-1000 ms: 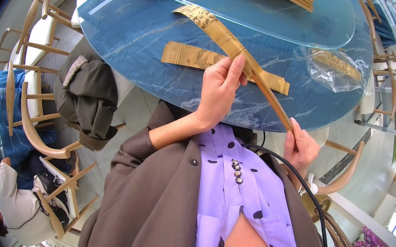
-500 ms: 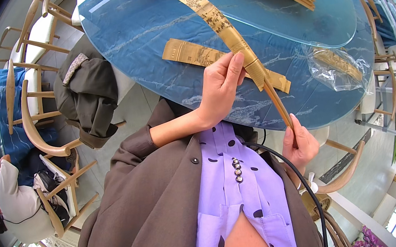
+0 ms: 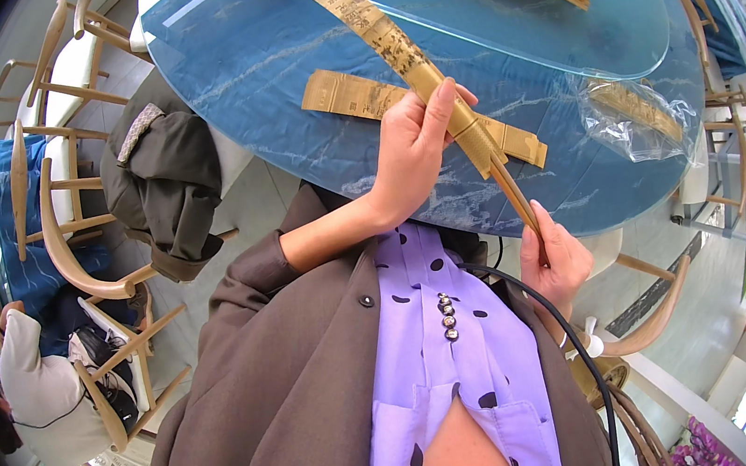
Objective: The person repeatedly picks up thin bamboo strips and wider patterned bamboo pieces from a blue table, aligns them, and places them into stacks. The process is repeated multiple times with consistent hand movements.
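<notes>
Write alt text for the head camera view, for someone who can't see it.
Seen from above, a person holds a folded bamboo fan over a round blue marble-patterned table, the left hand pinching its slats and the right hand gripping its narrow end. Another tan slat piece lies flat on the table, with a clear plastic bag to the right and a dark jacket draped over a wooden chair.

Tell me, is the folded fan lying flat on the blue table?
No, the folded fan is lifted off the blue table, held between left hand and right hand.
</notes>
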A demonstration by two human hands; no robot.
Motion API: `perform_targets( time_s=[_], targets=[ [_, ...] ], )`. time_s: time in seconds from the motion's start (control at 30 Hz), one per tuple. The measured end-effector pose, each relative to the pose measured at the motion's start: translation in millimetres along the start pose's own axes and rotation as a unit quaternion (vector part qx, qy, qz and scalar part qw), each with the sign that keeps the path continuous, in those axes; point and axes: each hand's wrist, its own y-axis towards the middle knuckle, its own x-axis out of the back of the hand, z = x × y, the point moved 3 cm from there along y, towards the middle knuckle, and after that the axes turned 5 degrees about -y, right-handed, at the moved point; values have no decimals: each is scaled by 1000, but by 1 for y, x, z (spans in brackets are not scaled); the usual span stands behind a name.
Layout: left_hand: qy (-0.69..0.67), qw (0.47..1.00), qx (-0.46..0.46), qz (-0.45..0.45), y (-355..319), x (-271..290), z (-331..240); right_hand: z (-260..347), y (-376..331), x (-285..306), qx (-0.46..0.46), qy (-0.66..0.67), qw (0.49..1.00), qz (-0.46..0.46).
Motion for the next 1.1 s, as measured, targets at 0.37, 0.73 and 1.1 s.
perform_targets(
  time_s=[0.37,0.73,1.1],
  targets=[
    [18,996,-67,-56,17,19,-27,-12,-13,-2,-52,5,998,-32],
    [54,995,-70,-54,16,17,-16,-18,-36,-3,-41,-9,999,-26],
    [81,994,-60,-38,7,8,-9,-15,-43,-6,-116,60,989,-63]
  ],
)
